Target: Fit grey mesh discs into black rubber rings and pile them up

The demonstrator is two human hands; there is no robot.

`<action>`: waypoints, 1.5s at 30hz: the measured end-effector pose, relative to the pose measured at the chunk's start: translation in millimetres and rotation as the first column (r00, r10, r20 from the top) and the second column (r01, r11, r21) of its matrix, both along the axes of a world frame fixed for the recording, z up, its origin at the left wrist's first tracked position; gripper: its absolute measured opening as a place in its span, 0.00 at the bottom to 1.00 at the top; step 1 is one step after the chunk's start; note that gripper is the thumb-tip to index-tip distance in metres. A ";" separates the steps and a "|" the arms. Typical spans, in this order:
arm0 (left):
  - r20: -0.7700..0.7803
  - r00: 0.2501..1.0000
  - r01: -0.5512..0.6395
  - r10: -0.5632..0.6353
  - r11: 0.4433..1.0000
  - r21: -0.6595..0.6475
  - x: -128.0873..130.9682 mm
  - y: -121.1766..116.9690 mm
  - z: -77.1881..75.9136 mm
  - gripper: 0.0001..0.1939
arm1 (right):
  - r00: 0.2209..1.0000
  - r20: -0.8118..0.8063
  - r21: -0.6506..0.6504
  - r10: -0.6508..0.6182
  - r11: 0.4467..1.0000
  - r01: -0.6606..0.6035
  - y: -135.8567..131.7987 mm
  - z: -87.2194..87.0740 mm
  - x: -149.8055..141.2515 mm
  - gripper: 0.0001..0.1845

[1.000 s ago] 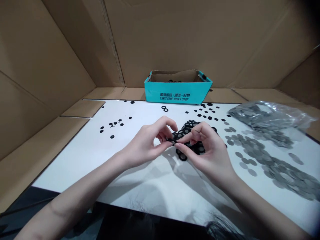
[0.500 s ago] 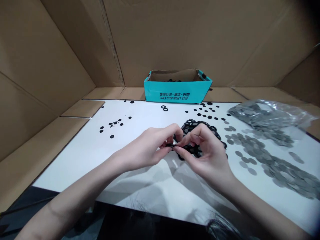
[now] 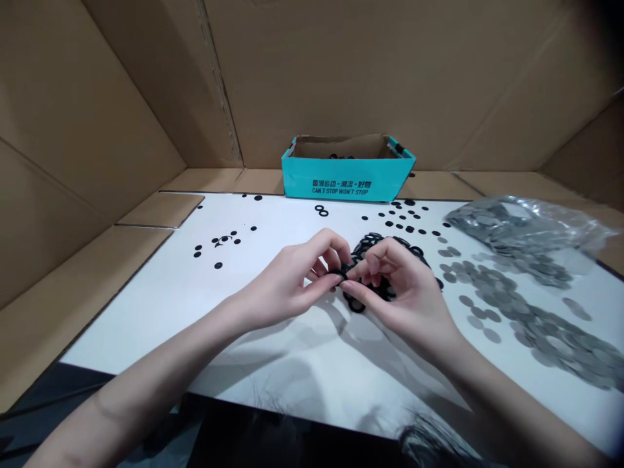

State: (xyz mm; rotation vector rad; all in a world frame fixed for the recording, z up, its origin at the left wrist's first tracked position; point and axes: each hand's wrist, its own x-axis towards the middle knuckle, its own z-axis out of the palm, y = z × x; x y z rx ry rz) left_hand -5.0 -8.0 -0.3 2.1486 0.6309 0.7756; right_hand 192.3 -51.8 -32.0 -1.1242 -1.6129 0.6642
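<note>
From the head view, the left hand (image 3: 287, 279) and right hand (image 3: 404, 292) meet above the white bench (image 3: 146, 305), both pinched closed on a small black ring (image 3: 340, 276). Just beyond and under them lies a heap of black rings (image 3: 373, 244), still mostly on the bench. A few dark pieces already sit inside the teal box (image 3: 340, 185), small black discs (image 3: 404, 221) dot the surface, and many grey discs (image 3: 526, 318) spread rightward below a plastic bag (image 3: 526, 224) holding more.

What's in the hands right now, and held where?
The left hand pinches a black ring by its edge, between thumb and fingertips. The right hand is right beside it, but whether it grips that ring too cannot be told.
</note>
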 end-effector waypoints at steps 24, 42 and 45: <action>-0.155 0.988 0.025 -0.011 0.996 0.087 -0.9 -3.5 5.0 0.09 | 0.999 0.048 0.048 0.010 0.999 -0.012 -3.0 1.1 0.4 0.15; 0.197 0.972 0.035 -0.126 0.911 0.411 -0.9 0.0 -0.2 0.16 | 0.804 -0.589 -0.324 0.085 0.886 -0.331 2.7 9.2 4.2 0.26; 0.208 0.970 0.028 -0.129 0.903 0.429 -2.4 0.2 0.5 0.15 | 0.788 -0.610 -0.330 0.086 0.876 -0.352 2.7 10.0 4.8 0.25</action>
